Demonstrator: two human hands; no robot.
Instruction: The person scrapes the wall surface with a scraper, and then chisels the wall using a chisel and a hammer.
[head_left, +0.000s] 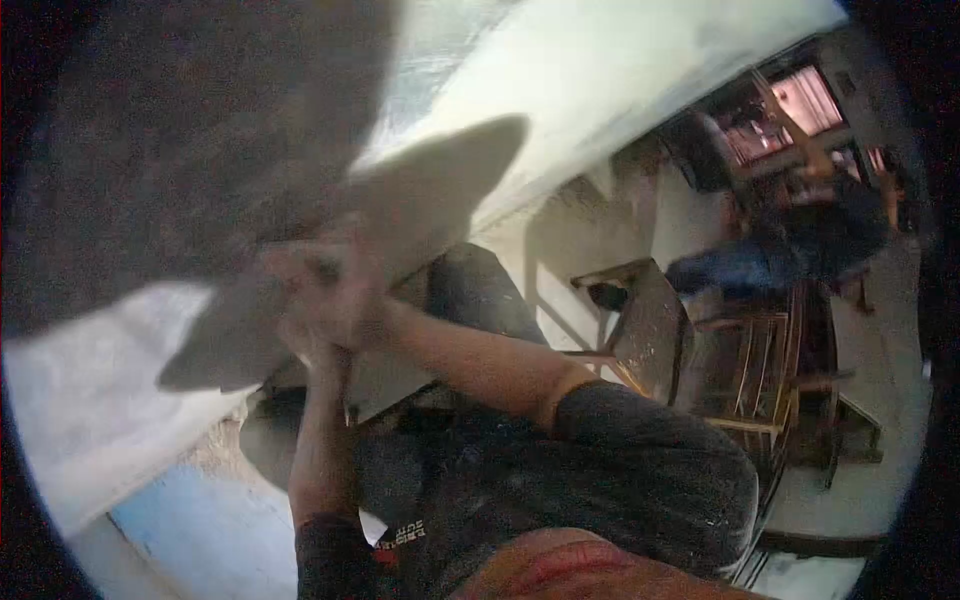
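My left hand (pixel 306 332) and my right hand (pixel 348 285) are close together and overlap left of the middle of the view. Motion blur smears the fingers of both, and I cannot make out any object between them. Around and above the hands lies a large dark shape (pixel 200 150), too blurred to identify. Beside it is a pale surface (pixel 560 90) in bright light, with shadows across it. Both forearms are bare below dark sleeves.
At the right, another person in dark blue clothing (pixel 780 250) is near a wooden frame with slats (pixel 750 370). A wooden stool or small table (pixel 645 320) stands nearer. A bright window (pixel 805 100) is at the upper right, and a blue patch (pixel 205 530) at the lower left.
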